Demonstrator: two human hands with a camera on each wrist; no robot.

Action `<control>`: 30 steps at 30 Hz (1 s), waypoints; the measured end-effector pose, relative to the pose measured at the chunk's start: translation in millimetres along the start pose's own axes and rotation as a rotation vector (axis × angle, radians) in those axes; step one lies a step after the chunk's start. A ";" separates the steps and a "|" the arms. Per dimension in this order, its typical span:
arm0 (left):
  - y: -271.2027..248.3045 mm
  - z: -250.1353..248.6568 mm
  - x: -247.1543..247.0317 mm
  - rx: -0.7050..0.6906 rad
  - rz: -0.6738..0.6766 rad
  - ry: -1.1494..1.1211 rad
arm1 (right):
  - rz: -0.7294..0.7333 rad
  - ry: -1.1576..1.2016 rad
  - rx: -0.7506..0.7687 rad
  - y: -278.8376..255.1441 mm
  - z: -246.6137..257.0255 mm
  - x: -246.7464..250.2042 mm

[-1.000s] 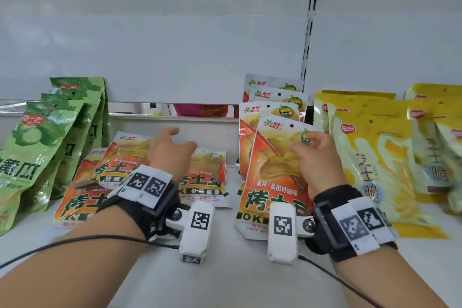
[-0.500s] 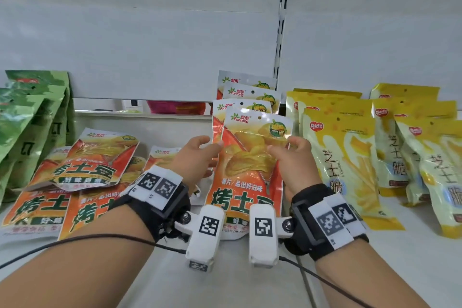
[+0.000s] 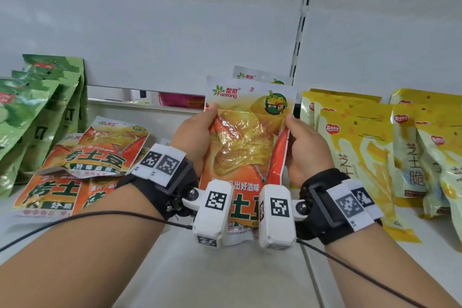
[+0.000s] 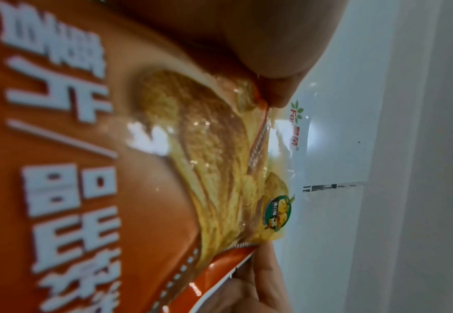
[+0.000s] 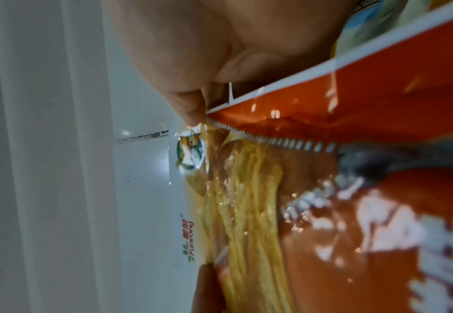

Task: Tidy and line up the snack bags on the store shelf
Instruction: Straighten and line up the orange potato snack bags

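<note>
Nearest, the left hand (image 3: pixel 193 136) and right hand (image 3: pixel 303 144) each pinch a side edge of the upright orange chip bag (image 3: pixel 246 147), held just above the shelf (image 3: pixel 237 270). It looks light, puffy, glossy and slippery, with fragile chips, so the flat side seams suit gripping best. Farther back stands its row of matching bags (image 3: pixel 261 75).

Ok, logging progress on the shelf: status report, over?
Left hand and right hand grip orange bag by its sides, upright. Loose orange bags lie flat left. Nothing blocking.

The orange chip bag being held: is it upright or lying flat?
Upright: the orange chip bag stands logo-end up, left hand and right hand gripping its side edges.
</note>
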State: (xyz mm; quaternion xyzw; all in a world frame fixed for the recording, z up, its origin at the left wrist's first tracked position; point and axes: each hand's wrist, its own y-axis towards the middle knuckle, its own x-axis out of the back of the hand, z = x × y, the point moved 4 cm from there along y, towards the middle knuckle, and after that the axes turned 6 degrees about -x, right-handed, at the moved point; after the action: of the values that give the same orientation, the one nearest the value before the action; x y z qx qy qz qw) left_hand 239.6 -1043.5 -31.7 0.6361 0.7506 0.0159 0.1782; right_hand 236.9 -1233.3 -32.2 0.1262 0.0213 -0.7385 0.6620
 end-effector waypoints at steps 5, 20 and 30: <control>0.0 14.5 11.3 0.059 0.032 -0.180 | -0.041 -0.078 0.038 2.0 -9.9 -5.3; -4.9 48.0 23.1 0.089 0.191 -0.351 | 0.169 -0.239 -0.006 -0.8 -40.2 -5.4; -11.6 51.5 17.9 0.090 0.251 -0.096 | 0.131 -0.107 -0.013 0.8 -42.5 4.2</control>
State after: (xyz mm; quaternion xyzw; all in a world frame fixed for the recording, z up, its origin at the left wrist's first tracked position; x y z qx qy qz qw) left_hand 241.2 -1039.0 -87.2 0.7324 0.6557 -0.0261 0.1816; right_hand 244.1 -1229.0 -74.1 0.0832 -0.0175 -0.6992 0.7098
